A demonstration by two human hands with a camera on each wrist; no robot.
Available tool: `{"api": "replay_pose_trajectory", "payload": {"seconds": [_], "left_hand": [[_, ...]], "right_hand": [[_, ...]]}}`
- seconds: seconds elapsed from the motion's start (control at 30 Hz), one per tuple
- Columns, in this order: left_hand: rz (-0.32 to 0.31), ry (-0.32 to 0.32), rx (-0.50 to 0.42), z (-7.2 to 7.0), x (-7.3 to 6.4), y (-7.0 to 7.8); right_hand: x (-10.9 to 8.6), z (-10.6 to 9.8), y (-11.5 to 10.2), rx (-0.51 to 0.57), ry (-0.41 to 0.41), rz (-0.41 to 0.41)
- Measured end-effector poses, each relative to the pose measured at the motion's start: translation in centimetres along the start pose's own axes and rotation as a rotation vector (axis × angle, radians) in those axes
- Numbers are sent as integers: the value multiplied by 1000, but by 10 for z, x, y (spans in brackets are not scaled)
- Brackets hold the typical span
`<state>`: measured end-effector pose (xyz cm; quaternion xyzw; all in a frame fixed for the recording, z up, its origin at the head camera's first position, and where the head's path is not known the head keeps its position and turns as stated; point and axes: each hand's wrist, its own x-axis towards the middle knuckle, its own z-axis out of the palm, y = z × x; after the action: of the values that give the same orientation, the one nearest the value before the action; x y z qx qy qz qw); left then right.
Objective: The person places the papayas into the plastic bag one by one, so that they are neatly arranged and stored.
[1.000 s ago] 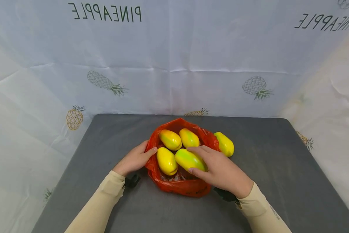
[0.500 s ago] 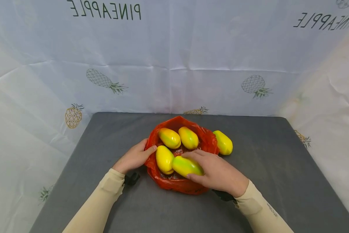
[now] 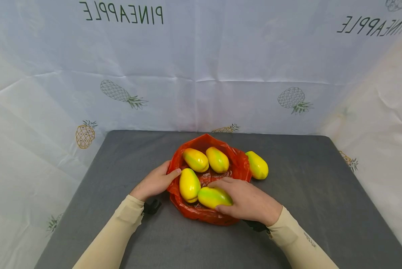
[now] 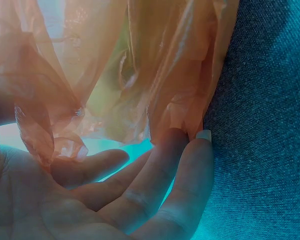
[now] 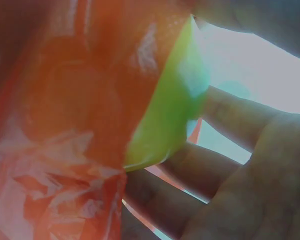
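A red plastic bag [image 3: 205, 216] lies with its mouth spread wide on the table. My left hand [image 3: 155, 182] holds its left rim, thumb over the edge and fingers outside; in the left wrist view those fingers touch the thin plastic. My right hand [image 3: 249, 198] reaches over the right side and grips a yellow-green mango [image 3: 212, 197] low in the bag's front. Thumb and fingers span this mango, whose green side [image 5: 177, 100] shows past the bag in the right wrist view. Beside it lies a yellow mango [image 3: 189, 185]. Two more mangoes [image 3: 217, 160] lie at the back inside.
Outside the bag, against its right side, another mango [image 3: 258, 165] lies on the dark grey table [image 3: 308, 179]. A white cloth [image 3: 197, 101] printed with pineapples hangs behind the table and along both sides.
My right hand has lowered the mango forward and slightly left, down into the bag's front beside the yellow one. The left hand keeps its hold on the rim.
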<state>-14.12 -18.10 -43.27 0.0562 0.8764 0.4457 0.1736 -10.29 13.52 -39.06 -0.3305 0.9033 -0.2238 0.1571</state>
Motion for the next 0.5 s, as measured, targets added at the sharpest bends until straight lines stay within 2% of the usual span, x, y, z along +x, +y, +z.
{"api": "replay_pose_trajectory", "payload": {"seconds": [0.27,0.5], "left_hand": [[4,15,18,1,-1,-1],[10,21,14,2,-2,-1]], "right_hand": [[3,2,2,9,-52,12],[6,4,4,-4,-62,15]]}}
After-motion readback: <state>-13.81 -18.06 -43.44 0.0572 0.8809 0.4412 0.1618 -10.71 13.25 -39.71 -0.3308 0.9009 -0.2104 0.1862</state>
